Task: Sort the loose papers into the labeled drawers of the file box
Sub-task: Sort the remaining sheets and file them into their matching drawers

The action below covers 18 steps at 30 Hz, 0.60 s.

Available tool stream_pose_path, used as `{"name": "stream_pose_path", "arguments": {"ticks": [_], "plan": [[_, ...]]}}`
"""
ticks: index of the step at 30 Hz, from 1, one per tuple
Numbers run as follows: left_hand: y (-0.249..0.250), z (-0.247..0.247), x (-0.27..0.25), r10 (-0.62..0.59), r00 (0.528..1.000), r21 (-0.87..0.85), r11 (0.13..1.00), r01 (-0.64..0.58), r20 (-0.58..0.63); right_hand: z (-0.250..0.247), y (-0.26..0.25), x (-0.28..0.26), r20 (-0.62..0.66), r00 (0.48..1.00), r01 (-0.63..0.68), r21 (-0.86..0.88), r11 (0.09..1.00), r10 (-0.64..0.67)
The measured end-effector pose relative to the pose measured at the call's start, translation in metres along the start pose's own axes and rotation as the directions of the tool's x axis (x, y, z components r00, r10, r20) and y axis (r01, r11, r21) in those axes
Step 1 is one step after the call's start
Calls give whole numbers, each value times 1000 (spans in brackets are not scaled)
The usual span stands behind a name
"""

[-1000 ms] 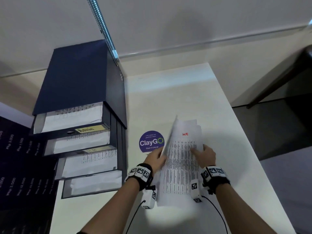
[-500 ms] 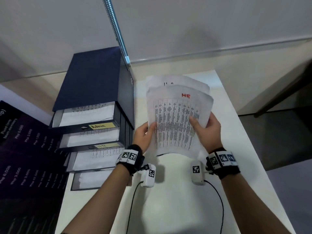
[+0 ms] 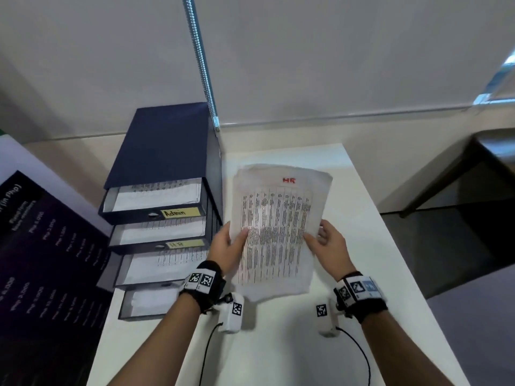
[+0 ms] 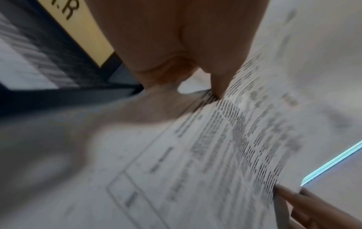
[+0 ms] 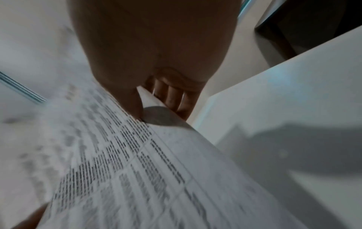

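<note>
A thin stack of printed papers [image 3: 278,229], headed "HR" in red, is held up off the white table [image 3: 376,246]. My left hand [image 3: 228,246] pinches its left edge, thumb on the front. My right hand [image 3: 326,243] pinches the right edge the same way. The wrist views show each thumb pressed on the papers [image 4: 225,139] [image 5: 127,162] with fingers behind. The dark blue file box [image 3: 164,168] stands to the left with several drawers pulled out and holding paper. The top drawer is labeled "Admin" [image 3: 179,212], the second "HR" [image 3: 184,243].
A dark printed board [image 3: 41,260] leans at the far left beside the file box. A beaded blind chain [image 3: 203,62] hangs behind the box. The table's right edge drops to a dark floor, with a dark table [image 3: 490,151] beyond it.
The papers were lying on the table a second ago; both hands have lifted them and squared them into one stack facing me. The view has tilted up.
</note>
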<state>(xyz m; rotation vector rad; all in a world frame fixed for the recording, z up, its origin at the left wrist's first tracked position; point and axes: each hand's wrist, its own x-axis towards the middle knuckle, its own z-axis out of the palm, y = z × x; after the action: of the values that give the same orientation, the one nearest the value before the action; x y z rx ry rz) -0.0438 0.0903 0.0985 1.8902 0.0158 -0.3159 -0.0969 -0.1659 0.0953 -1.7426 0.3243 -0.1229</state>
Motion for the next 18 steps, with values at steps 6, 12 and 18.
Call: {"name": "stream_pose_path", "arguments": {"ticks": [6, 12, 18], "plan": [[17, -83, -42, -4, 1000, 8, 1000, 4, 3, 43, -61, -19, 245, 964, 94, 41, 995, -101], [11, -180, -101, -145, 988, -202, 971, 131, -53, 127, -94, -44, 518, 854, -61, -15, 998, 60], [-8, -252, -144, -208, 964, -322, 936, 146, -167, 201, -107, -55, 609, 764, -313, 59, 948, 215]]}}
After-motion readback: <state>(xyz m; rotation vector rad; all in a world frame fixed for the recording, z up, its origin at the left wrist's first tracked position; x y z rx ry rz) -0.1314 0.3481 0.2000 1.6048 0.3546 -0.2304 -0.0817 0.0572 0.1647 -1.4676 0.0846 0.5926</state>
